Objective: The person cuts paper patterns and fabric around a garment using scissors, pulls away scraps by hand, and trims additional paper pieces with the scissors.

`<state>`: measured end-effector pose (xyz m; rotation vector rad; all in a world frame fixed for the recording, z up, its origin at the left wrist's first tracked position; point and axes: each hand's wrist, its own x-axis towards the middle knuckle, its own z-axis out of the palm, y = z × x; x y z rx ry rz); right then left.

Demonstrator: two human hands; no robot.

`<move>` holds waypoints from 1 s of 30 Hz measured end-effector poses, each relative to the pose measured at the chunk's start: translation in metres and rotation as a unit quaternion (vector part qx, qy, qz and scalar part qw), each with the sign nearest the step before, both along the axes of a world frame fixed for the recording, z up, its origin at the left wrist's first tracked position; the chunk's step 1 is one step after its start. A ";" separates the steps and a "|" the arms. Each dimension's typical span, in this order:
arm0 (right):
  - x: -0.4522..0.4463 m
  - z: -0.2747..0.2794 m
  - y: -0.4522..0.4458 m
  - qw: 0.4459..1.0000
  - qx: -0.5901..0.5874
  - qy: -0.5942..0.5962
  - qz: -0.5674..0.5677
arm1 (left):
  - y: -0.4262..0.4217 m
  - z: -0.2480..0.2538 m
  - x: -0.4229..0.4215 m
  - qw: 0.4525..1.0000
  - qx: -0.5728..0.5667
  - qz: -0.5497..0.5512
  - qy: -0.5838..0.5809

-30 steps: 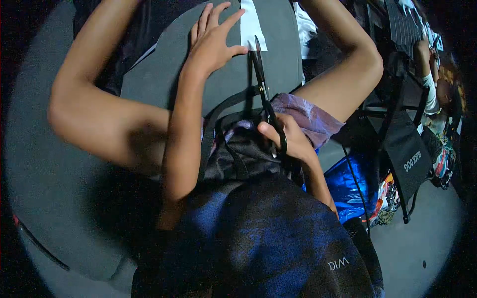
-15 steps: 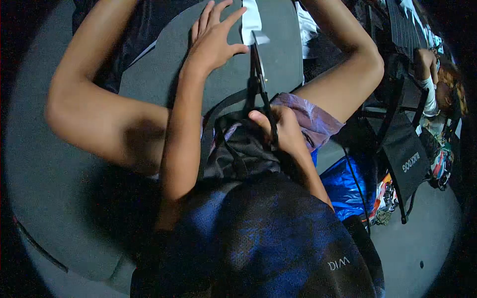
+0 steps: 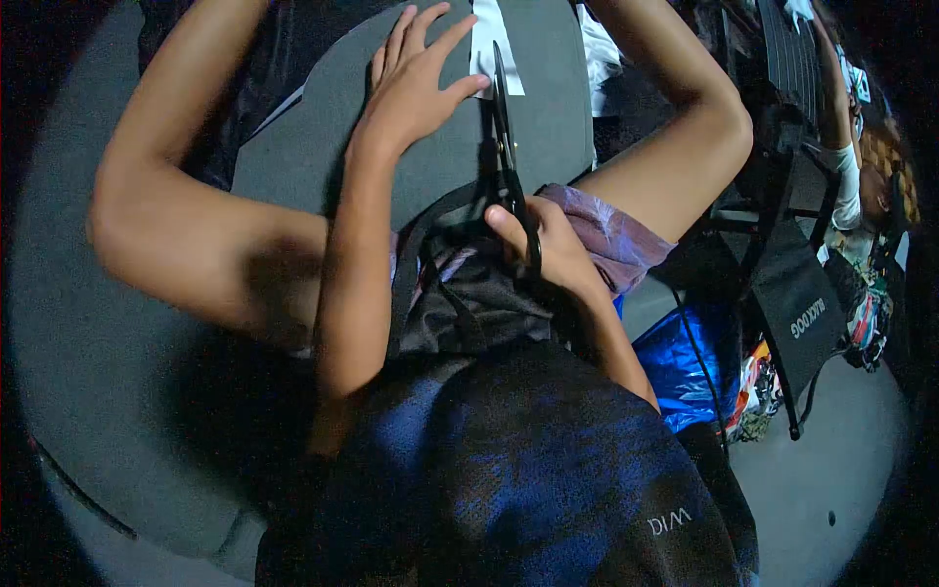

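Note:
My right hand (image 3: 550, 238) grips a pair of black-handled scissors (image 3: 505, 147), thumb and fingers round the handles. The blades point away from me, and their tips lie over a white strip (image 3: 494, 27), which could be paper or cloth. Beside the strip, my left hand (image 3: 416, 88) has its fingers spread over a grey mat (image 3: 293, 157). Its thumb tip meets the strip's left edge near the bottom end, and the index fingertip is close to the same edge higher up. The strip's far end runs out of view.
My bent legs flank the mat on both sides. At right stand a black folding chair (image 3: 797, 303) and a blue plastic bag (image 3: 690, 367) near colourful packaging (image 3: 758, 391). Another person (image 3: 846, 186) is at the far right. White material (image 3: 602, 54) lies beyond the mat's right edge.
The scissors' tips have moved farther up over the strip. The strip's near end, blurred at one corner before, now lies flatter and looks wider. At far right, the other person's arm has stretched upward.

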<state>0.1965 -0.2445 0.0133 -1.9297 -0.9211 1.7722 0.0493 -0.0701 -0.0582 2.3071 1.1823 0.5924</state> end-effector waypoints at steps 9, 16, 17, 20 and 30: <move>-0.009 -0.002 0.010 0.998 0.019 -0.053 -0.033 | -0.004 0.007 0.004 1.000 -0.007 0.011 -0.004; -0.003 -0.009 0.008 0.999 0.024 -0.020 -0.029 | -0.006 0.008 0.004 1.000 -0.002 0.008 -0.015; -0.004 -0.007 0.009 0.999 0.024 -0.020 -0.029 | -0.005 0.010 0.004 1.000 -0.009 0.009 -0.018; -0.011 -0.003 0.012 0.997 0.040 -0.047 -0.047 | -0.005 0.011 0.002 1.000 -0.018 0.008 -0.015; -0.013 -0.003 0.011 0.996 0.022 -0.060 -0.057 | -0.005 0.009 0.004 0.999 -0.025 0.020 0.001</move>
